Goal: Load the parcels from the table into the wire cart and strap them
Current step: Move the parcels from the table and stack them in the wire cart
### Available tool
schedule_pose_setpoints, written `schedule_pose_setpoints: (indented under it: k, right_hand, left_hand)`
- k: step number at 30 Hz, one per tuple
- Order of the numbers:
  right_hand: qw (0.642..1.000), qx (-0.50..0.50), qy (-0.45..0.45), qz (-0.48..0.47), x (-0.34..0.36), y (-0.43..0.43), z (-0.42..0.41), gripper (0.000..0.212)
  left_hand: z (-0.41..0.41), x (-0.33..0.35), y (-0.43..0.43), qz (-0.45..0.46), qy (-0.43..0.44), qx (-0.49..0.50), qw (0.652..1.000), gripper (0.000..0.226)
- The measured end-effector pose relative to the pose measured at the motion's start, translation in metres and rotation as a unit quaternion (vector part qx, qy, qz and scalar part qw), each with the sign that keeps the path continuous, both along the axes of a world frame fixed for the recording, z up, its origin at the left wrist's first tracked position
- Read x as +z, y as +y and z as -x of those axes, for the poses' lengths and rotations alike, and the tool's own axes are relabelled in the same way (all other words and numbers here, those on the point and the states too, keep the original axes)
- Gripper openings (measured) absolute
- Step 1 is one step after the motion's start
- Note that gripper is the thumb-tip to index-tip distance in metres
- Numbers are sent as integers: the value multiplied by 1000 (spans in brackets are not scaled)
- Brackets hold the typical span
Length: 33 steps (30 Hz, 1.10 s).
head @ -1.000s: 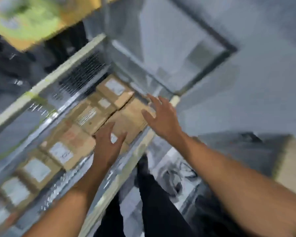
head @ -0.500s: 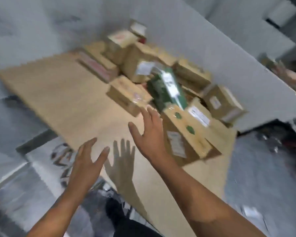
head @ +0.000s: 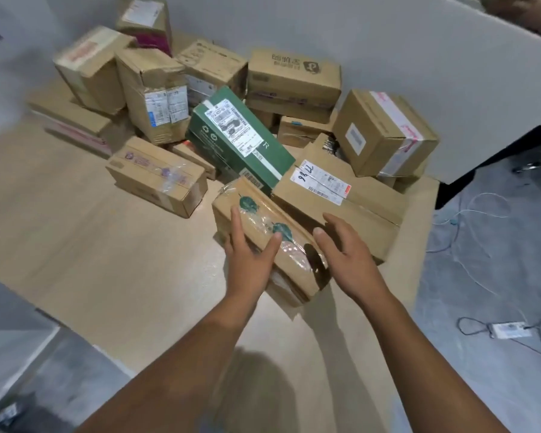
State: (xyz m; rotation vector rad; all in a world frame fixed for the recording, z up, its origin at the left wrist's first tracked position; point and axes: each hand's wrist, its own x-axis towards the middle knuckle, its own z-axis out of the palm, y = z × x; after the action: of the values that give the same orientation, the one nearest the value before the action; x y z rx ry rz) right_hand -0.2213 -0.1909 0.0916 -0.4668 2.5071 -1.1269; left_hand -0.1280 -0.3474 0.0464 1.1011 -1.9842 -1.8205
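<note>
A pile of cardboard parcels lies on the light wooden table point(head: 91, 245). Nearest to me is a long brown parcel with green stickers point(head: 263, 218), wrapped in clear tape and lying askew at the front of the pile. My left hand point(head: 250, 254) touches its left side, fingers straight along the side face and thumb laid across the top. My right hand point(head: 347, 248) is spread open at the parcel's right end, just above it and beside a larger brown parcel with a handwritten label point(head: 356, 198). The wire cart is out of view.
Behind lie a green parcel point(head: 241, 142), a flat taped box point(head: 156, 176) to the left and a cube-shaped box point(head: 384, 132) to the right. A grey partition point(head: 388, 57) backs the table. Cables and a white adapter point(head: 509, 329) lie on the floor at right.
My view has swung from the wire cart holding parcels to the table. Both hands, open throughout, have reached forward and come down on the nearest stickered parcel.
</note>
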Motion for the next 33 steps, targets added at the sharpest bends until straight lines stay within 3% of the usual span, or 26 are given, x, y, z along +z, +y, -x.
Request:
schedule_pose_setpoints:
  k: [4,8,10,12,14,18,20,24,27,31,33]
  right_hand:
    - [995,23,-94,12,-17,0,16,60]
    - [969,130,-205,-42,-43,-28,-2,47]
    - [964,170,-201,-25,-48,-48,-30,43]
    - [966,177,-190,-5,-44,-71,-61,61]
    - [960,212,-183,-14,-38,-94,-93,76]
    - [945,303,-116,-32,-22,-157,-168,68]
    - [936,332,-116,-21,-15,-195,-216,78]
    - [844,487,-223,-27,-10,-263,-352,91]
    - [754,629,-187,-34,-18,-299,-466,78]
    - [592,788,-150,-76,-20,-328,-625,60]
    - [528,837,-115,-84,-23,-336,-699,54]
  left_hand:
    - [-35,-21,-7,-134,87,11,987,92]
    - [-63,-17,-9,-199,111,73,971,95]
    - [-78,-9,-12,-185,94,103,973,111]
    - [-100,-1,-23,-150,82,131,977,122]
    - [-137,4,-40,-124,97,172,972,119]
    - [-266,14,-76,-92,137,249,954,109]
    - [-350,16,-85,-111,159,300,934,106]
    - [-532,18,-66,-85,158,387,904,91]
    - [-650,5,-26,-55,143,437,886,89]
    - [-768,-21,30,-21,160,575,802,96]
    - [-812,-30,54,-15,151,607,780,90]
